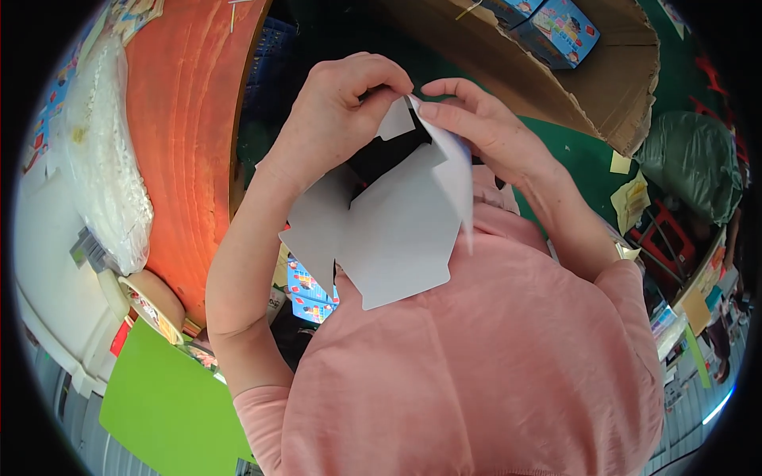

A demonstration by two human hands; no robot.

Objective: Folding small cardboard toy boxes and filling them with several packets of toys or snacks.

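Observation:
In front of my chest I hold a partly unfolded cardboard box blank point(401, 230), its plain white inside facing me. Its flaps stick out at several angles, and dark gaps show between the panels. My left hand point(337, 115) is closed in a pinch on the blank's upper edge, thumb against bent fingers. Just to the right, my right hand point(488, 131) grips the neighbouring edge of the same blank between thumb and fingers. The two hands nearly meet at the top corner. The blank's outer side is mostly hidden.
A large brown carton point(615, 87) at the upper right holds blue printed boxes point(558, 33). To the left stands an orange-red tabletop point(186, 135) beside a white plastic bag point(107, 151). More blue printed cardboard point(308, 292) lies below the blank. A dark green bag point(690, 163) sits far right.

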